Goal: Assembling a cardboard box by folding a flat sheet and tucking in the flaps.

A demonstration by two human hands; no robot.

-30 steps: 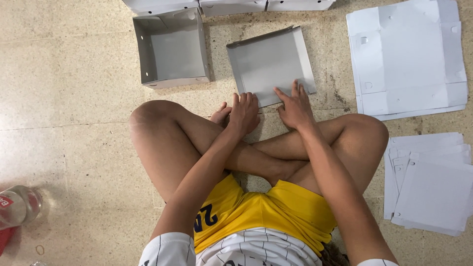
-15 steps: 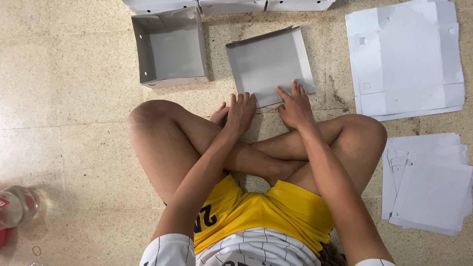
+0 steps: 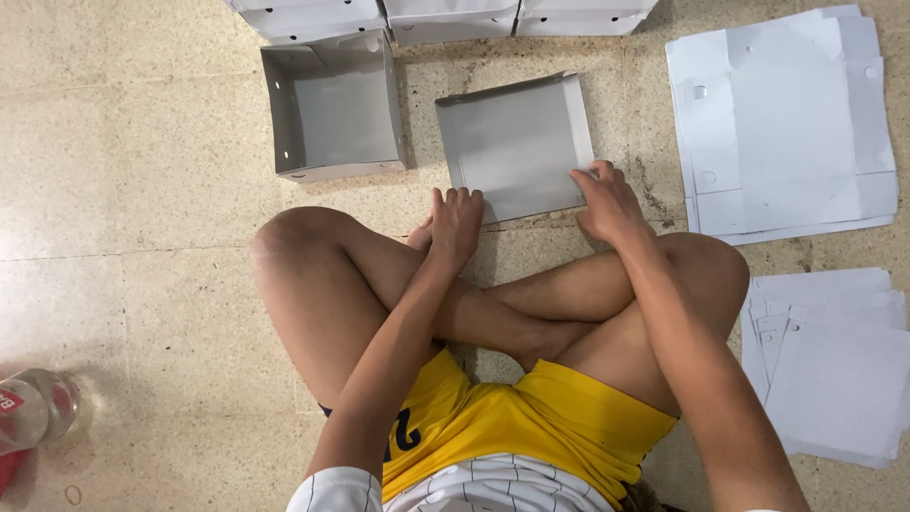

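Sitting cross-legged on the speckled stone floor (image 3: 123, 190), the person has both hands at the near edge of a half-folded grey cardboard sheet (image 3: 512, 142) that lies flat at twelve o'clock from the knees. The left hand (image 3: 456, 224) rests with fingers spread and flat against the sheet's seven-o'clock corner — pressing, not gripping. The right hand (image 3: 609, 201) lies on the five-o'clock corner, fingers curled over the edge; whether it pinches the card I cannot tell. At ten o'clock from the sheet stands a finished open grey box (image 3: 332, 104), just beside it. A stack of flat white blanks (image 3: 782, 123) lies at three o'clock — a second stack (image 3: 834, 370) at five. A plastic bottle (image 3: 33, 410) lies at eight o'clock.
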